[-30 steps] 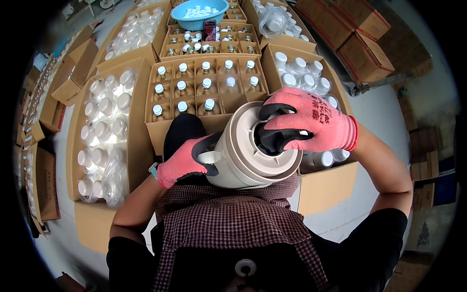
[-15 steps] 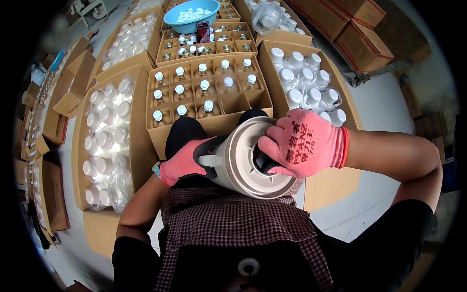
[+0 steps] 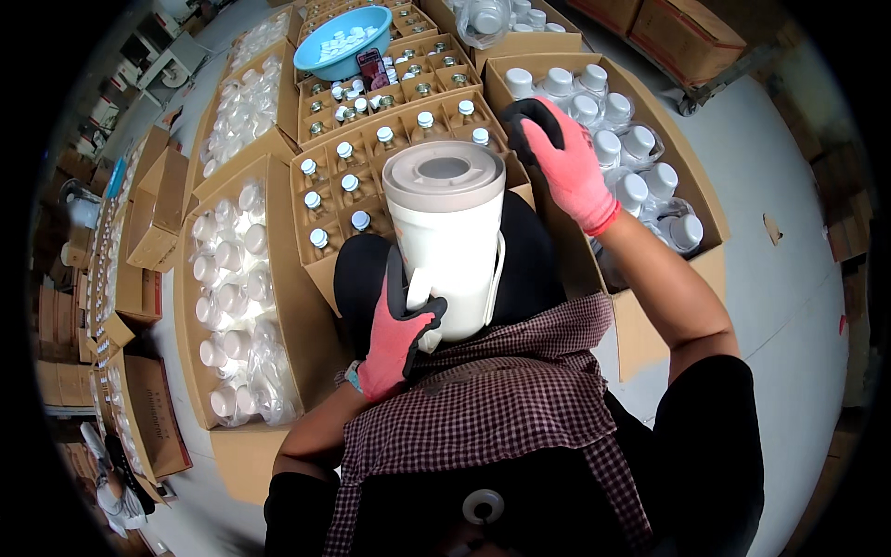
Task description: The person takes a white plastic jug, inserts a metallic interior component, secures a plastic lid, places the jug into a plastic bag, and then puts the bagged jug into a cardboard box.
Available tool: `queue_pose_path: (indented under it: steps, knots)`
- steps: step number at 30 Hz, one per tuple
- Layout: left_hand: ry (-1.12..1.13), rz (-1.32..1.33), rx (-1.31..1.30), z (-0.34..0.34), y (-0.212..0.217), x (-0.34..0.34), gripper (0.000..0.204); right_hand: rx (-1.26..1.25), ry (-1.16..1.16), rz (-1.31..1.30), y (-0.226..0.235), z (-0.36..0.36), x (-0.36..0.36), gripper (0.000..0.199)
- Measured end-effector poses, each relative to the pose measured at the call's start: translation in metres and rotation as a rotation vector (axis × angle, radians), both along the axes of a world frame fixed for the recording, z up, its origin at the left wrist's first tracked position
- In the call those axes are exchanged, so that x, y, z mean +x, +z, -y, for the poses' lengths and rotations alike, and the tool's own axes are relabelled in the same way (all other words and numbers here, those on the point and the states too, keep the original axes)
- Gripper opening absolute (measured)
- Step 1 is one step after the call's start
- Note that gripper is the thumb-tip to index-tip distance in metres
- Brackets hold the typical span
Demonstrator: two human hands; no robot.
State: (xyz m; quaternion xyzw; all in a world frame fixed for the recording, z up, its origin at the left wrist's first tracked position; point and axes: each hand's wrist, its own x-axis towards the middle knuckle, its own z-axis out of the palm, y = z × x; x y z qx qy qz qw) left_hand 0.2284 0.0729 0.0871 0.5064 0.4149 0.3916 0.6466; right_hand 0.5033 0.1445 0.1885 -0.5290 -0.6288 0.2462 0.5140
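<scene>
A cream insulated jug (image 3: 450, 237) with a side handle stands tilted over my lap, its ringed round end facing up. That end has a dark grey recessed centre. My left hand (image 3: 394, 334), in a pink glove with black-coated fingers, is wrapped round the jug's handle low on its left side. My right hand (image 3: 566, 167), gloved the same way, is raised off the jug to its upper right, near the edge of a carton of wrapped bottles. Its fingers are bent and somewhat apart, and nothing shows in them.
Before me stands a divided carton (image 3: 348, 200) of capped clear bottles. A light blue basin (image 3: 343, 60) of white caps rests on cartons behind it, beside a phone (image 3: 373, 70). Cartons of plastic-wrapped, white-capped bottles flank me at left (image 3: 232, 297) and right (image 3: 631, 158).
My right hand has come out of the jug's round end and moved up and away. The jug has turned more upright, with my left hand still on its handle. The view has shifted slightly.
</scene>
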Motion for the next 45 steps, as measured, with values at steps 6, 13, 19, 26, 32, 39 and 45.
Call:
queue_pose_path:
  steps: [6, 13, 19, 26, 32, 39, 45]
  knots:
    - [0.098, 0.098, -0.078, -0.005, 0.017, -0.013, 0.054, -0.128, -0.136, 0.316, -0.166, 0.07, -0.04, 0.049]
    - [0.054, 0.02, -0.052, -0.002, 0.008, 0.018, 0.093, -0.041, 0.203, -0.132, -0.128, 0.015, -0.022, 0.038]
    - [-0.057, -0.146, 0.052, 0.01, -0.019, 0.0, 0.105, -0.005, 0.199, 0.473, -0.182, 0.023, 0.022, 0.046]
    - [0.754, -1.832, 0.394, 0.001, -0.025, -0.246, 0.09, -0.071, 0.257, 0.664, -0.163, 0.014, 0.044, 0.048]
    - [-0.065, -1.564, -0.188, 0.033, -0.081, -0.36, 0.052, 0.017, 0.245, 0.81, -0.171, -0.018, 0.064, 0.042]
    - [0.46, 0.097, 0.041, -0.102, -0.011, -0.193, 0.03, -1.064, 0.679, -0.882, -0.093, -0.142, -0.025, 0.042]
    - [0.644, 0.617, 0.056, -0.228, -0.027, -0.028, 0.025, -0.961, 0.986, -0.31, -0.106, -0.216, -0.091, 0.053]
